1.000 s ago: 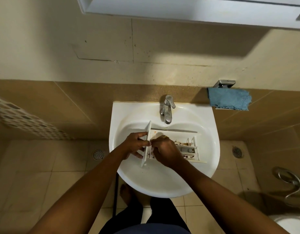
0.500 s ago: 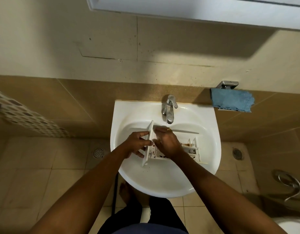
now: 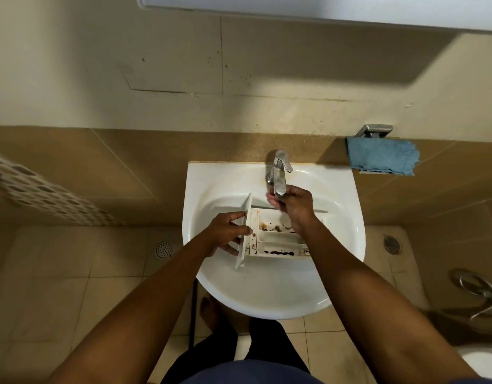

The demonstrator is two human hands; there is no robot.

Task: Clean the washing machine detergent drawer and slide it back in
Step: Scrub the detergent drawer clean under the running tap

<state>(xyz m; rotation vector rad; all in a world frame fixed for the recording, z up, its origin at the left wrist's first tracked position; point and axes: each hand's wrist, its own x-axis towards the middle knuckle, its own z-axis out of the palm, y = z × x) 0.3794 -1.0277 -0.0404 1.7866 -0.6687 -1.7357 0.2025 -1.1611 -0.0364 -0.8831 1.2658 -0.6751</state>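
A white detergent drawer (image 3: 275,241) lies in the white basin (image 3: 272,289), its front panel to the left. Brown and dark stains spot its compartments. My left hand (image 3: 226,234) grips the front panel, thumb on top and fingers behind. My right hand (image 3: 293,203) is lifted to the chrome tap (image 3: 279,176), fingers curled under the tip of its spout. No water stream is visible.
A blue cloth (image 3: 382,157) hangs on a metal holder on the wall, right of the basin. Floor drains sit at left (image 3: 164,249) and right (image 3: 391,243). A chrome hose (image 3: 480,292) and a white toilet edge (image 3: 485,361) are at the lower right. My bare foot stands under the basin.
My right hand left the drawer's compartments and rose to the tap spout. The stained compartments are now uncovered. My left hand kept its hold on the front panel.
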